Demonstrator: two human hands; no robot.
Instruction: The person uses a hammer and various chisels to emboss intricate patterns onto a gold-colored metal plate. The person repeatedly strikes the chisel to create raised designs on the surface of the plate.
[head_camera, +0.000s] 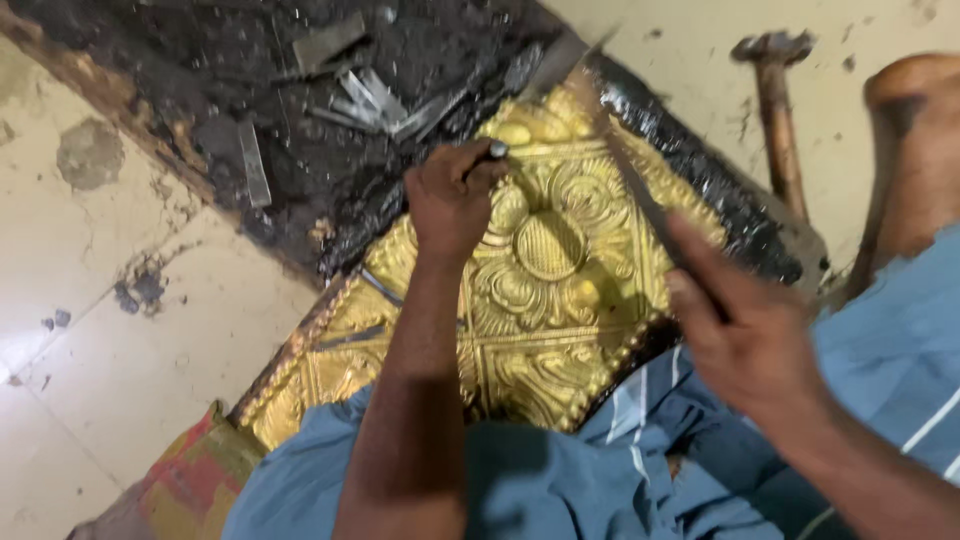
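The shiny gold metal sheet with raised flower patterns (540, 290) lies in the middle of the view, flat on a dark block of black pitch (330, 130), and its near edge sits by the person's lap. Far to the left is the pale tiled floor (100, 260) with dark spots on it. Low on the left, a red and yellow patterned cloth (185, 480) peeks out beside the person's blue cloth clothing (560, 470). On the black pitch, past the gold sheet, lie several thin grey metal punches (370, 100), close together.

The left hand (450, 200) rests on the gold sheet, just left of the big round flower. Its fingers are closed tight around a small dark metal punch (494, 152), and the tip of the punch is hidden under the hand.

To the right, the right hand (740, 330) is closed around the handle of a long dark hammer (610, 150), which is blurred. The hammer stretches up and left above the gold sheet. Further right, a rusty brown hammer with a wooden handle (778, 110) lies on the floor, well apart from both hands. At the far right edge is the person's bare knee (920, 150).
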